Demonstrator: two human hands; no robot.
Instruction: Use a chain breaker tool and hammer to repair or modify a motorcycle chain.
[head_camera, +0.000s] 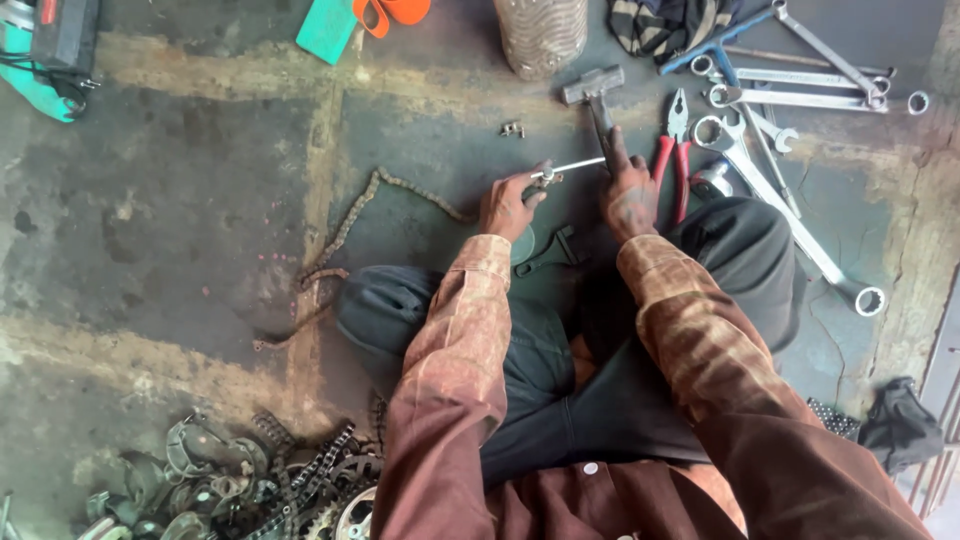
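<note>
Two hands work close together over a stained concrete floor (200, 220), in front of the person's crossed legs. The left hand (508, 208) is closed around the end of a rusty drive chain (350, 225), pinching it together with a thin bright metal rod (575, 166) that points off to the right. From that hand the chain trails away to the left across the floor in a loose curve and ends near the person's left knee. The right hand (630, 195) is wrapped around the handle of a hammer (595, 90), whose grey head lies on the floor just beyond the fingers; the grip looks firm, with the index finger stretched along the handle.

Just right of the right hand lie red-handled pliers (675, 160), and further right a spread of combination spanners (790, 200) fans over the floor. A small black clamp-like tool (550, 250) rests between the hands and the legs. A tiny metal chain link (512, 128) lies apart, above the left hand. A ribbed clear plastic bottle (540, 35) stands at the top edge, next to a bundle of dark cloth (670, 25). At the lower left sits a heap of old chains and sprockets (260, 480).
</note>
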